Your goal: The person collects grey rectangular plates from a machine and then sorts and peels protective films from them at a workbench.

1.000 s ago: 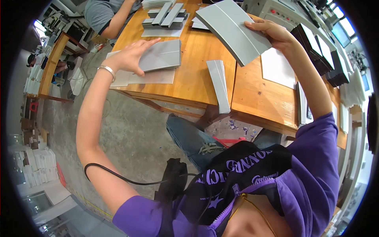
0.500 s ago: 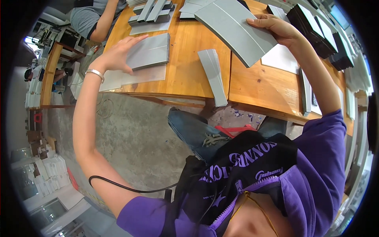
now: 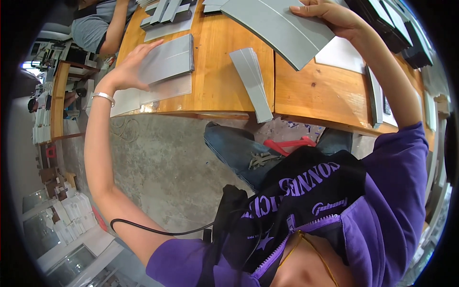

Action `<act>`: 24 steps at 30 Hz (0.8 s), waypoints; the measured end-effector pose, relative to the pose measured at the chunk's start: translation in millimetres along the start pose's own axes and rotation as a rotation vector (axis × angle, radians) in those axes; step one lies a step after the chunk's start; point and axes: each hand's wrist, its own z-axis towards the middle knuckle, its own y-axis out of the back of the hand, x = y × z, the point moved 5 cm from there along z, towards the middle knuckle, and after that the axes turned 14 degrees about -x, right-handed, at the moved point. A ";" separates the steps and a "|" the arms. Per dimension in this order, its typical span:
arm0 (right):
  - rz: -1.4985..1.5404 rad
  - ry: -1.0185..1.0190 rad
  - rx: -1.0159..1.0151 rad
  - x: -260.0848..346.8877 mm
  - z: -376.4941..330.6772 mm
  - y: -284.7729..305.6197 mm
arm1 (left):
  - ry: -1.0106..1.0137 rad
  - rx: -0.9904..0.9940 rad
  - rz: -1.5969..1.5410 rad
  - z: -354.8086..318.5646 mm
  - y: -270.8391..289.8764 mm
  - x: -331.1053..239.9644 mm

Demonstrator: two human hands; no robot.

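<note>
My right hand (image 3: pixel 330 15) grips the far right edge of a wide grey panel (image 3: pixel 279 28), thumb on top. The panel has a thin pale line across it and is raised above the table. At the left, my left hand (image 3: pixel 131 69) is open, fingers spread along the left side of a stack of grey panels (image 3: pixel 167 57). The fingers appear to touch the stack; their undersides are hidden. A translucent ribbed sheet (image 3: pixel 174 87) lies under that stack. Between my hands, narrow grey strips (image 3: pixel 251 81) are fanned out, their near end over the table's front edge.
The wooden table (image 3: pixel 315 98) has a seam down its middle. Crossed grey strips (image 3: pixel 165 13) sit at the far left, near another person's arm (image 3: pixel 114 31). Dark-edged stacks (image 3: pixel 382 24) stand at the far right. A white sheet (image 3: pixel 342 55) lies beneath my right forearm.
The whole view has shifted slightly, with the table's contents higher and more to the left. My right hand still holds the panel, and my left remains beside the stack.
</note>
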 end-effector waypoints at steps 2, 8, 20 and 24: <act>-0.003 -0.002 0.009 0.6 -3.2 -0.2 | 0.026 0.002 -0.034 0.6 -0.1 0.9; 0.041 -0.053 0.015 -3.6 -8.4 1.6 | 0.045 0.056 0.000 1.7 -4.4 3.1; 0.012 -0.052 0.022 -13.3 -12.0 12.3 | -0.021 -0.050 0.084 33.1 -5.8 -49.5; 0.036 -0.065 0.039 -17.4 -11.1 14.3 | -0.109 -0.024 0.029 49.0 -16.4 -51.7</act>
